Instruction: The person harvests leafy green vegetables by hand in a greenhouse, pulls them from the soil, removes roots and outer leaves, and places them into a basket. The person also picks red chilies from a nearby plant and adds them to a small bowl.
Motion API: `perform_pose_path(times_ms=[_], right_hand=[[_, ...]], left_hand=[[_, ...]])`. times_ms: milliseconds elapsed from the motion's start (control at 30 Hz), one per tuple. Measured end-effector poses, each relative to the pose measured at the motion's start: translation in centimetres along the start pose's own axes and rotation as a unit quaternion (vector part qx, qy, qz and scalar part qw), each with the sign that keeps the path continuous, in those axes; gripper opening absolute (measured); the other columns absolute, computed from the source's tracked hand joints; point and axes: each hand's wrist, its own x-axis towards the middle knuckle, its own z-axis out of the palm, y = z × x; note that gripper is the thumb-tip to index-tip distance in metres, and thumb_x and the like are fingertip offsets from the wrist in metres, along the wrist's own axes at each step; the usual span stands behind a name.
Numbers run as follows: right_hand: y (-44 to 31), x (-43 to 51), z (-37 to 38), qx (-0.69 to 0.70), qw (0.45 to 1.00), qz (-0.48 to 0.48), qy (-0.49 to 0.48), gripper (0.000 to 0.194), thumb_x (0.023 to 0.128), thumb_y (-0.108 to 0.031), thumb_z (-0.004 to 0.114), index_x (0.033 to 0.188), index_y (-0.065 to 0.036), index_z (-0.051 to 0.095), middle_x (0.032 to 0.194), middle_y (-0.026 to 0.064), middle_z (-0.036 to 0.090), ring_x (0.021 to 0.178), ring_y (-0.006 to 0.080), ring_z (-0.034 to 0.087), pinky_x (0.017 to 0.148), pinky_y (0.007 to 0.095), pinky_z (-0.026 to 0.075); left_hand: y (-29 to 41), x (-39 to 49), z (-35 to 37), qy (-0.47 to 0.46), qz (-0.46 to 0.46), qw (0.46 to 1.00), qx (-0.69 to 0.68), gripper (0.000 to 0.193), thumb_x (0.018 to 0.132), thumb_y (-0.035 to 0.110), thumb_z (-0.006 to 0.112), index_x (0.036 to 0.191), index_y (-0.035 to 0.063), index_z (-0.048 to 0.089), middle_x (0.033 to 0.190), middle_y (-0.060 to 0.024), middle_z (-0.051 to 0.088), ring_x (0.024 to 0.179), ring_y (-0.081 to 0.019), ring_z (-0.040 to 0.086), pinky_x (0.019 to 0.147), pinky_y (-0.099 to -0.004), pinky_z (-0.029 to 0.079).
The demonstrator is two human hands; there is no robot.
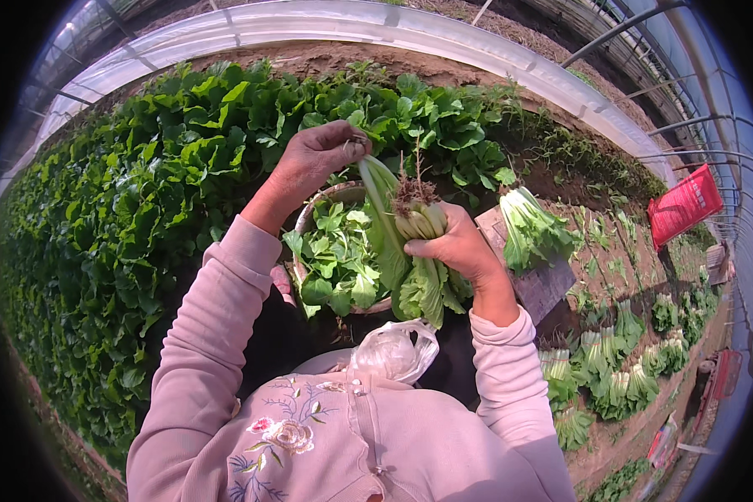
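Note:
My right hand (445, 241) grips a bunch of leafy greens (421, 219), its soil-covered roots pointing up and its leaves hanging down. Between the thumb and fingers of my left hand (332, 150) is the pale stem end of a single leaf (381, 219), which hangs against the left side of the bunch. Beneath both hands stands a round basin (301, 219) holding loose green leaves (339, 263). A white plastic bag (392, 354) is at my waist, just below the hanging leaves.
Dense growing greens (132, 207) fill the left and far side. To the right, a bunch of greens (527, 226) lies on a board (543, 285). Several more bunches (621, 376) lie on the soil beyond. A red sack (685, 206) stands near the plastic greenhouse wall (750, 144).

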Motion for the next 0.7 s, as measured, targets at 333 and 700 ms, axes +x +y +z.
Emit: perform_pose_path(times_ms=[333,700], right_hand=[[-1.0,0.2,0.0,0.091,0.994,-0.057,-0.029,0.047,0.07,0.002,0.075,0.115,0.0,0.062,0.105,0.0018,0.067,0.094,0.0106,0.06,0.087,0.0277,0.048],[-0.6,0.3,-0.4,0.15,0.984,-0.067,0.071,0.046,0.073,0.003,0.071,0.117,0.003,0.059,0.108,0.0092,0.066,0.088,0.0184,0.065,0.078,0.0333,0.055]], left_hand=[[-0.4,-0.2,-0.2,-0.102,-0.062,0.972,-0.202,0.056,0.09,0.029,0.062,0.136,0.0004,0.045,0.115,-0.009,0.063,0.08,-0.012,0.061,0.058,-0.018,0.042],[2.4,0.8,-0.9,-0.01,-0.018,0.999,0.05,0.03,0.082,0.008,0.063,0.11,-0.0003,0.063,0.098,-0.0026,0.065,0.089,-0.0096,0.058,0.082,-0.0257,0.047]])
